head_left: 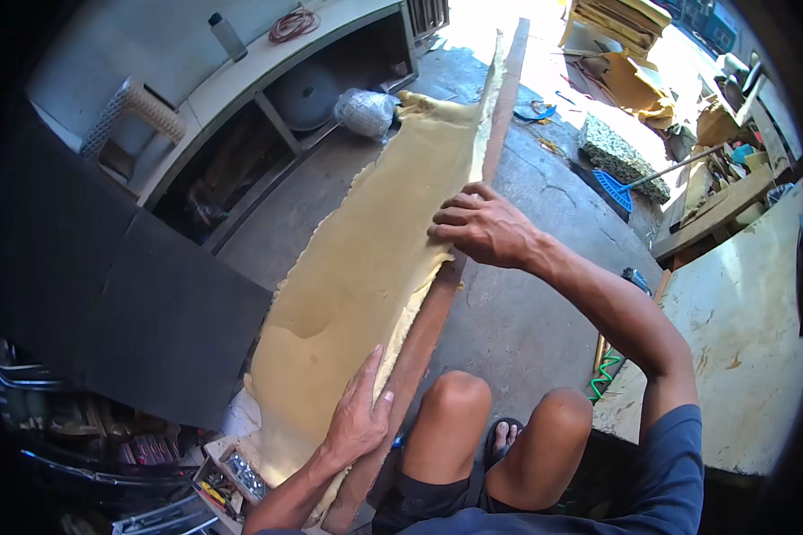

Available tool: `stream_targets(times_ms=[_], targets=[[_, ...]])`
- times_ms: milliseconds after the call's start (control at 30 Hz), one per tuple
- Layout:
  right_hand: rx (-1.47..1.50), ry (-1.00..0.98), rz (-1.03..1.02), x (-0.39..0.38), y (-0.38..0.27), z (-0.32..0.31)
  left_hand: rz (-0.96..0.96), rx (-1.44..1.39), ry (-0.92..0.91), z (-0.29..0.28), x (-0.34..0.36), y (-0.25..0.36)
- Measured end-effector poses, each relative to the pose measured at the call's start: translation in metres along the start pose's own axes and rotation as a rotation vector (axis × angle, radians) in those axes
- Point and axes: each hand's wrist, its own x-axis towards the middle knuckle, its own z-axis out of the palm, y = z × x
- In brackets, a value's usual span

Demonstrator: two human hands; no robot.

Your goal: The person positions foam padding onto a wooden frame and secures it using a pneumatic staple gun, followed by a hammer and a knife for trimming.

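A long beige-yellow sheet with ragged edges point(366, 232), soft and foam-like, stretches away from me along a reddish-brown plank point(428, 332). Its right edge is thick and pale where it meets the plank. My right hand point(484, 227) is at that edge about halfway along, with its fingers bent over the sheet and closed on it. Nearer to me, my left hand point(361, 423) lies on the sheet close to the same edge, fingers stretched out flat. What lies under the sheet is hidden.
On the left are a counter point(268, 67) and a black panel point(169, 312). A small tool box point(241, 481) stands beside the sheet's near end. A pale board point(714, 348) is at my right; a blue rake point(614, 192) and a speckled foam block point(620, 152) lie beyond it.
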Motion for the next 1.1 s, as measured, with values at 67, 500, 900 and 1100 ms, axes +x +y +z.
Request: stream_targets(times_ms=[67,500,900,1100], targets=[[0.027,0.011,0.03,-0.005,0.005,-0.014,-0.049,-0.047,-0.037,-0.007,0.002,0.007],[0.115,-0.236,0.126,0.028,0.006,-0.01,-0.514,-0.184,-0.021,-0.042,-0.253,-0.055],[-0.083,-0.249,0.236,-0.008,0.008,-0.02,-0.434,0.145,0.188,-0.016,-0.252,-0.005],[0.497,-0.385,-0.317,0.059,-0.214,-0.056,-0.42,0.154,0.212,-0.01,-0.255,0.0]])
